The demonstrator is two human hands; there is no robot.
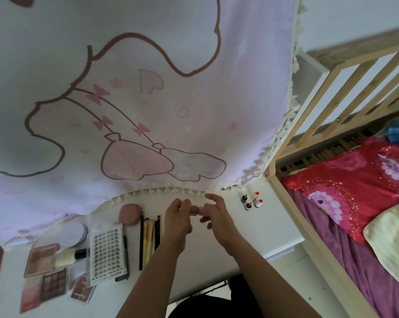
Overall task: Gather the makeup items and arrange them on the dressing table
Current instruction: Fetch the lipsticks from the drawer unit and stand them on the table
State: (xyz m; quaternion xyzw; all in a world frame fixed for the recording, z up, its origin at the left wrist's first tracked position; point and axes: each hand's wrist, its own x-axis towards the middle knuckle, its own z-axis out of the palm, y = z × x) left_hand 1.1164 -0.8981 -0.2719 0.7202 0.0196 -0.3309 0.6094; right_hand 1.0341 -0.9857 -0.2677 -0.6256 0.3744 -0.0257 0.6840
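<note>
Both my hands hover over the white dressing table [274,226], holding one small pale pink tube [196,209] between them. My left hand [178,216] pinches its left end and my right hand [213,213] pinches its right end. Left of my hands lie several brushes and pencils [149,237] in a row, a pink sponge [129,213], a white lash tray [108,253], a foundation bottle [70,257], a round compact [76,234] and eyeshadow palettes [54,283]. Several small red-capped bottles [251,200] stand at the table's back right.
A pink cartoon curtain [136,99] hangs behind the table. To the right stands a wooden bed frame [331,88] with red and purple bedding [354,184] and a pale pillow [393,239]. The table's right edge ends near the bed frame.
</note>
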